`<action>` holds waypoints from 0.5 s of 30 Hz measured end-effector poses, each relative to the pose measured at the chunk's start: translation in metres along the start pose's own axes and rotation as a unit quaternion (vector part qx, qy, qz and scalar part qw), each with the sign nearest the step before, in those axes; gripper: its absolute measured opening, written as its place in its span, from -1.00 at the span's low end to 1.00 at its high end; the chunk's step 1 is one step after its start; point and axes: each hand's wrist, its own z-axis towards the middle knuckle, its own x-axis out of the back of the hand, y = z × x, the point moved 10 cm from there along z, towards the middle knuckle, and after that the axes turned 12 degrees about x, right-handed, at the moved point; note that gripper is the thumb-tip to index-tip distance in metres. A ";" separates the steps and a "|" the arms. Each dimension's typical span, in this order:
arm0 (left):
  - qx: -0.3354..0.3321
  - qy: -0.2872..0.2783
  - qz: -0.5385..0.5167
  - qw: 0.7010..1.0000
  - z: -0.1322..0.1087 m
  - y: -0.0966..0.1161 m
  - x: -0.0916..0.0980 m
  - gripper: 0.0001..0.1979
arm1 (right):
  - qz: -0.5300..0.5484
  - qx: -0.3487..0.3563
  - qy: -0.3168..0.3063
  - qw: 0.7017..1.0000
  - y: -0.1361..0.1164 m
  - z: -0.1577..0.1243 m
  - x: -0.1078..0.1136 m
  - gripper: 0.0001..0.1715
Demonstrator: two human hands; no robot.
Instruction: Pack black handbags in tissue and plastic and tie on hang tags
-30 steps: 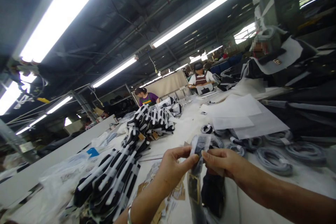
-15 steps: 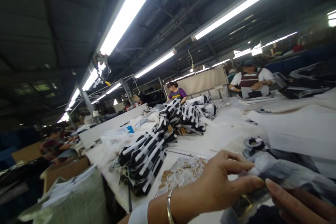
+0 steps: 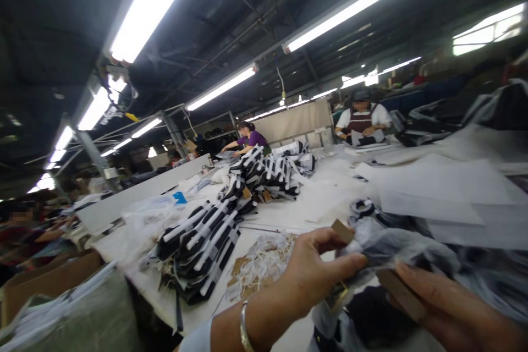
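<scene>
My left hand (image 3: 313, 272) pinches the edge of a clear plastic bag (image 3: 391, 247) that holds a dark folded item with a brown card tag (image 3: 342, 230). My right hand (image 3: 449, 305) grips the same bag from the lower right, fingers closed on it. A bracelet sits on my left wrist. Just left of my hands lies a heap of brown tags with white strings (image 3: 262, 261) on the white table (image 3: 289, 214).
Piles of black-and-white striped garments (image 3: 206, 236) run up the table toward a second pile (image 3: 272, 168). White paper sheets (image 3: 433, 187) lie at right. Two people work at the far end. A cardboard box (image 3: 49, 280) and bagged goods sit at lower left.
The view swung left, then a little back to the right. My hands with the bag shifted from the centre bottom to the lower right; both still grip it.
</scene>
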 end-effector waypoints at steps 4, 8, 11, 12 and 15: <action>-0.003 -0.022 0.008 1.000 -0.005 0.007 -0.004 -0.60 | 0.112 -0.041 0.013 0.993 -0.023 -0.023 -0.023 -0.57; -0.024 -0.018 0.030 0.999 -0.009 0.016 -0.005 -0.64 | 0.163 -0.024 0.007 0.986 -0.020 -0.029 -0.040 -0.58; -0.024 -0.017 0.037 0.999 -0.010 0.014 -0.003 -0.64 | 0.226 -0.012 0.024 0.974 -0.010 -0.028 -0.041 -0.59; -0.020 -0.022 0.032 0.999 -0.010 0.012 -0.003 -0.63 | 0.241 -0.011 0.027 0.970 -0.008 -0.027 -0.042 -0.59; -0.012 -0.039 0.026 0.999 -0.009 0.007 -0.004 -0.64 | 0.228 -0.009 0.015 0.973 -0.012 -0.028 -0.048 -0.62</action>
